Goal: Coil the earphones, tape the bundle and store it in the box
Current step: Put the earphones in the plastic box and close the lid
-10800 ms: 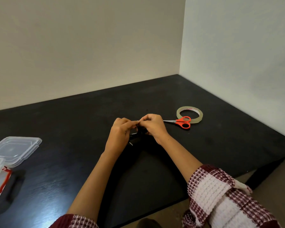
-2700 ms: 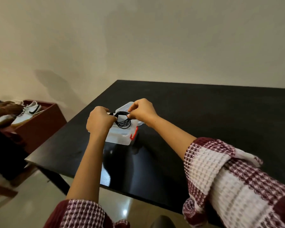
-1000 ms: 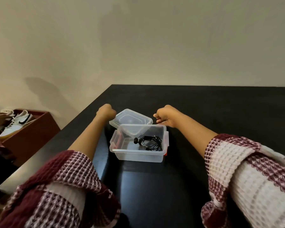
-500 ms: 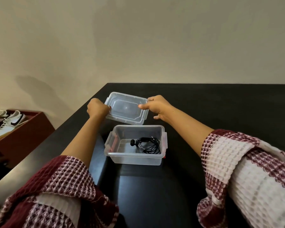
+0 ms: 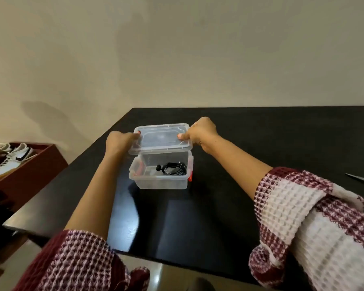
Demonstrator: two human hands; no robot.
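Clear plastic lid (image 5: pixel 161 137) is pinched at its short ends by your left hand (image 5: pixel 119 142) and right hand (image 5: pixel 202 131) above the box (image 5: pixel 160 181) holding the earphones (image 5: pixel 172 169); lower it level, seat all corners.

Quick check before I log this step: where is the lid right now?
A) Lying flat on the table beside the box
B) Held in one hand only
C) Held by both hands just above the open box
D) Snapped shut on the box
C: the left hand and right hand grip opposite ends of the lid, raised over the open box with the earphones inside.
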